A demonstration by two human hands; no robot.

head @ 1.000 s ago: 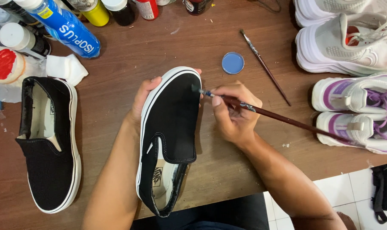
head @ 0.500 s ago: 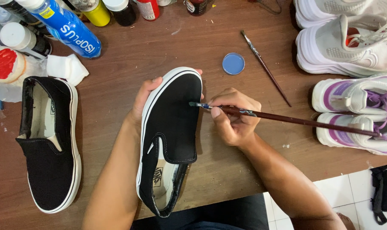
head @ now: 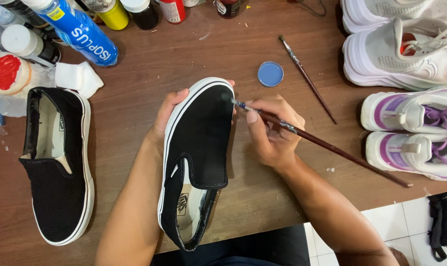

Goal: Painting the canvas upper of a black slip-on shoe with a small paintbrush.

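Note:
A black slip-on shoe [head: 198, 148] with a white sole lies on the brown wooden table [head: 184, 54], toe pointing away from me. My left hand [head: 166, 111] grips the toe end from the left. My right hand [head: 272, 130] holds a long brown paintbrush [head: 327, 145]; its tip touches the right edge of the toe. A small round lid of blue paint [head: 270, 74] sits just beyond the brush tip.
The matching black shoe [head: 58, 162] lies at the left. A second brush [head: 307, 79] rests beside the blue lid. White and purple-white sneakers [head: 410, 128] line the right side. Bottles, a blue spray can [head: 78, 32], a white cloth [head: 78, 79] and a red-smeared palette [head: 4, 71] crowd the far left.
The brush tip has moved: from the toe's right edge inward over the black canvas, then back out to the right edge. The left hand and shoe stayed still.

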